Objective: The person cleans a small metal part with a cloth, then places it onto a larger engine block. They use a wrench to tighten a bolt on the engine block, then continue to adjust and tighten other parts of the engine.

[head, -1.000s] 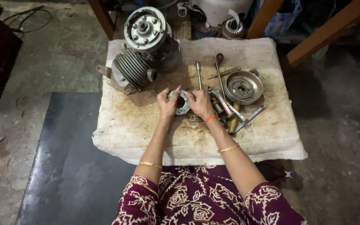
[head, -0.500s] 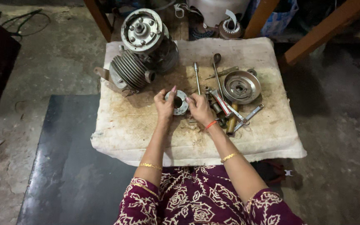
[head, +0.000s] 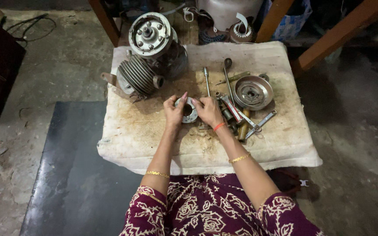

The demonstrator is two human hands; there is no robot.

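Head view: left hand (head: 174,112) and right hand (head: 208,111) both grip a small round metal part (head: 188,110), fingers closed on its opposite edges, above a stained cloth (head: 145,140). Beyond the grip, to its left, stands a finned engine (head: 147,57). Just right of the grip lie wrenches (head: 246,120) and a metal bowl-shaped disc (head: 253,91).

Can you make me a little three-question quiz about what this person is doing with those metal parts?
1. True or false: both hands hold the small metal ring.
2. Which lies right of the right hand? A) finned engine B) round metal dish C) black mat
3. What do the parts rest on?

Key
1. True: left hand and right hand both grip it.
2. B
3. A stained white cloth.
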